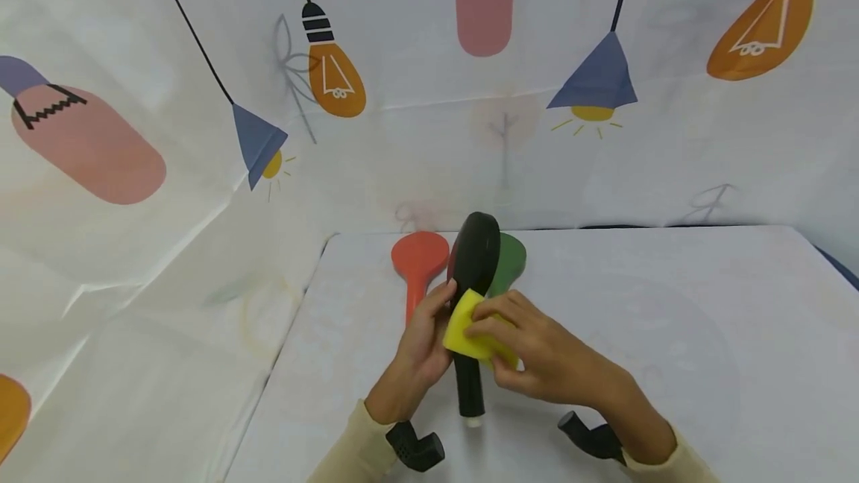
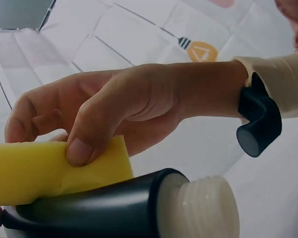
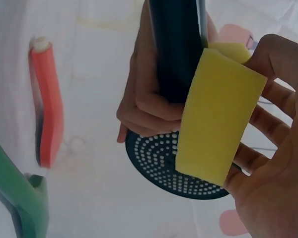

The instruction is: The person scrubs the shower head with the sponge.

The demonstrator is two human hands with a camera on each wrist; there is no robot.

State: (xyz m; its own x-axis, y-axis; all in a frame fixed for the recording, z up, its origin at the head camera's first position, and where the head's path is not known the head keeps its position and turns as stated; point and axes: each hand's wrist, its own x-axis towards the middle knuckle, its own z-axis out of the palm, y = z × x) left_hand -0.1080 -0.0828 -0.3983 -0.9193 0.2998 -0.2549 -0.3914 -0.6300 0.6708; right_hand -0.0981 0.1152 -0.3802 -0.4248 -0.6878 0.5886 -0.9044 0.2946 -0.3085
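My left hand (image 1: 421, 345) grips the handle of a black handheld shower head (image 1: 478, 248), which stands upright in the head view. My right hand (image 1: 546, 356) pinches a yellow sponge (image 1: 463, 325) between thumb and fingers, against the handle. From the left wrist, the sponge (image 2: 54, 171) lies along the black handle (image 2: 104, 213), near its white threaded end (image 2: 208, 208). The right wrist view shows the dotted spray plate (image 3: 156, 161) partly covered by the sponge (image 3: 221, 114), with left-hand fingers (image 3: 149, 106) curled round the handle.
Behind the hands, an orange-red shower head (image 1: 419, 256) and a green one (image 1: 511, 263) lie on the white table (image 1: 671, 334). A printed white sheet (image 1: 416, 147) rises behind and at the left. Black curved pieces (image 1: 419, 451) are worn at both wrists.
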